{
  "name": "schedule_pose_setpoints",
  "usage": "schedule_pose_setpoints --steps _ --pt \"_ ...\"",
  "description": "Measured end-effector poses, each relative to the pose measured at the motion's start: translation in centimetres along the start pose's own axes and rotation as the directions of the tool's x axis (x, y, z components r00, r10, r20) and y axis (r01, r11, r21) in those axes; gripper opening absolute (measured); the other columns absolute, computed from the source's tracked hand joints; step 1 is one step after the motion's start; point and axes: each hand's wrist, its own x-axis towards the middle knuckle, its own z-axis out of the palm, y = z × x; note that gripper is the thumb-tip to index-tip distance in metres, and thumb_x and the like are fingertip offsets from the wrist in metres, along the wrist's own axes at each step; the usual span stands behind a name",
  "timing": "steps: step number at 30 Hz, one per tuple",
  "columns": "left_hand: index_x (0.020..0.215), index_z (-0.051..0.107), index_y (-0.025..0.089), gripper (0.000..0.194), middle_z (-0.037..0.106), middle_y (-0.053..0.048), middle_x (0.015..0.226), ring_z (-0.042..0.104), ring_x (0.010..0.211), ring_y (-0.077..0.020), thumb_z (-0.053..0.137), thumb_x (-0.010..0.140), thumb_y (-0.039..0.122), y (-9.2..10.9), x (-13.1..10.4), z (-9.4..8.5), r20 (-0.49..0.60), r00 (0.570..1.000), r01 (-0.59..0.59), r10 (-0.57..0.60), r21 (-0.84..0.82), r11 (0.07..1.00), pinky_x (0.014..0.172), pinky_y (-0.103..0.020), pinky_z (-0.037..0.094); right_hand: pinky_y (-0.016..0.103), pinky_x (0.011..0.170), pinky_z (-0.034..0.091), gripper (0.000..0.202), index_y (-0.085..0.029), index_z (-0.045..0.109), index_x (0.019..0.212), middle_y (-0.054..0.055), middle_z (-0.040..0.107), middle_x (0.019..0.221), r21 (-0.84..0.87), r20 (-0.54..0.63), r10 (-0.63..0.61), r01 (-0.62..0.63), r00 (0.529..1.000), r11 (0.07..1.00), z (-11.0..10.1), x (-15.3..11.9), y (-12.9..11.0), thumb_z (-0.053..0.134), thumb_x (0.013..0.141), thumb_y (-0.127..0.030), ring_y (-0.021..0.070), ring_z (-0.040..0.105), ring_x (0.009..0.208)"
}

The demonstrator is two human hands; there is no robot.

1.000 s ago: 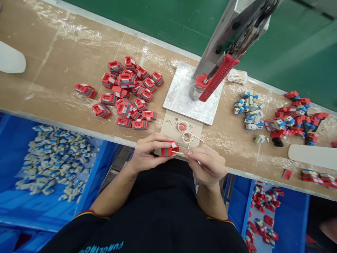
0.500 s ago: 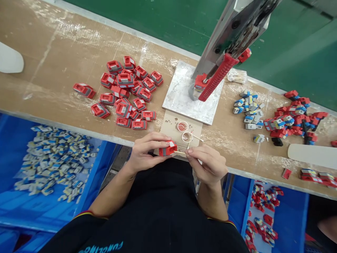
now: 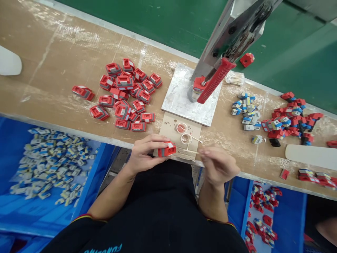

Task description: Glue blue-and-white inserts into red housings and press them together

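Note:
Between the thumb and fingers of my left hand (image 3: 147, 151) is a red and grey toy vehicle part (image 3: 166, 150), held over the table's front edge. My right hand (image 3: 218, 164) pinches a thin cotton swab (image 3: 191, 151), its tip pointing left and apart from the part. Just beyond the swab stand two small round cups, one with red paint (image 3: 181, 128) and one with pale contents (image 3: 186, 138). A second swab (image 3: 197, 139) leans on the nearer cup. Under the cups lies a spotted piece of cardboard (image 3: 168, 128).
A hand press with a red lever (image 3: 216, 80) stands on a metal plate (image 3: 181, 88). Many red parts (image 3: 125, 82) are heaped left; blue-white (image 3: 247, 109) and red-blue pieces (image 3: 292, 116) lie right. Blue bins (image 3: 86, 196) flank me. Bagged swabs (image 3: 235, 78) lie behind.
My right hand has moved right, drawing the swab's tip away from the red part. My left hand holds the part in nearly the same place.

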Motion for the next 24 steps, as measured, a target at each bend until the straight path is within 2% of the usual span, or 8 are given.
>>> schedule_pose_setpoints --steps 2,4,8,12,15,17,19,24 --pt "0.114 0.082 0.023 0.035 0.087 -0.012 0.111 0.085 0.101 -0.0243 0.095 0.082 0.022 -0.3 -0.3 -0.1 -0.024 0.998 0.059 -0.060 -0.033 0.998 0.090 -0.034 0.070 0.032 0.061 0.058 0.020 -0.027 0.078 0.110 0.000 0.081 0.083 -0.050 0.012 0.052 -0.052 0.999 0.997 -1.2 0.2 0.8 0.074 0.098 -0.011 0.0181 0.075 0.068" --pt "0.114 0.083 0.023 0.036 0.087 -0.013 0.113 0.085 0.102 -0.0253 0.096 0.081 0.022 -0.7 -0.8 -0.3 -0.049 0.990 0.130 -0.133 -0.072 0.989 0.090 -0.034 0.071 0.033 0.065 0.057 0.019 -0.027 0.078 0.105 0.000 0.081 0.084 -0.150 0.161 0.098 -0.074 0.982 0.986 -2.1 0.4 1.7 0.076 0.097 -0.011 0.0184 0.073 0.071" --pt "0.107 0.083 0.022 0.034 0.087 -0.013 0.114 0.086 0.100 -0.0265 0.098 0.077 0.024 -1.3 -1.3 -0.6 -0.083 0.965 0.235 -0.250 -0.152 0.960 0.083 -0.033 0.072 0.033 0.072 0.056 0.010 -0.025 0.078 0.099 0.003 0.078 0.089 -0.330 0.378 0.101 0.033 0.920 0.944 -1.6 0.5 2.5 0.075 0.100 -0.015 0.0191 0.070 0.080" --pt "0.104 0.081 0.021 0.031 0.087 -0.012 0.114 0.086 0.101 -0.0271 0.095 0.078 0.018 -1.0 -1.3 -0.8 -0.087 0.952 0.275 -0.294 -0.185 0.943 0.083 -0.033 0.073 0.033 0.079 0.058 0.016 -0.027 0.078 0.118 0.006 0.074 0.104 -0.348 0.473 0.147 0.031 0.868 0.937 -2.0 0.0 3.3 0.071 0.105 -0.032 0.0200 0.069 0.092" --pt "0.104 0.079 0.022 0.032 0.087 -0.009 0.114 0.086 0.102 -0.0266 0.093 0.078 0.011 -0.6 -1.6 -1.5 -0.110 0.940 0.296 -0.323 -0.205 0.933 0.083 -0.031 0.073 0.035 0.080 0.058 0.034 -0.025 0.072 0.130 0.009 0.069 0.116 -0.483 0.286 0.325 -0.157 0.902 0.861 -5.9 0.1 5.1 0.065 0.106 -0.048 0.0208 0.068 0.093" --pt "0.103 0.078 0.023 0.033 0.087 -0.007 0.114 0.086 0.103 -0.0270 0.093 0.077 0.011 -0.5 -1.9 -2.1 -0.131 0.923 0.327 -0.362 -0.228 0.917 0.083 -0.031 0.073 0.038 0.081 0.057 0.035 -0.022 0.071 0.125 0.011 0.068 0.115 -0.661 -0.026 0.435 -0.342 0.900 0.667 -9.4 0.4 6.7 0.056 0.107 -0.048 0.0223 0.064 0.090" --pt "0.102 0.078 0.024 0.032 0.088 -0.006 0.113 0.086 0.100 -0.0267 0.094 0.076 0.012 -0.5 -2.1 -2.6 -0.141 0.899 0.373 -0.415 -0.251 0.893 0.080 -0.030 0.074 0.044 0.092 0.055 0.032 -0.020 0.071 0.118 0.013 0.069 0.114 -0.743 -0.224 0.475 -0.465 0.851 0.481 -12.4 1.0 8.5 0.057 0.103 -0.043 0.0268 0.062 0.097" --pt "0.103 0.078 0.026 0.032 0.087 -0.005 0.115 0.086 0.098 -0.0252 0.093 0.078 0.015 -0.4 -2.0 -2.9 -0.173 0.858 0.434 -0.483 -0.254 0.864 0.073 -0.026 0.073 0.057 0.106 0.049 0.024 -0.020 0.074 0.100 0.016 0.074 0.109 -0.752 -0.254 0.536 -0.513 0.805 0.413 -14.5 1.9 11.9 0.071 0.084 -0.037 0.0350 0.062 0.107"
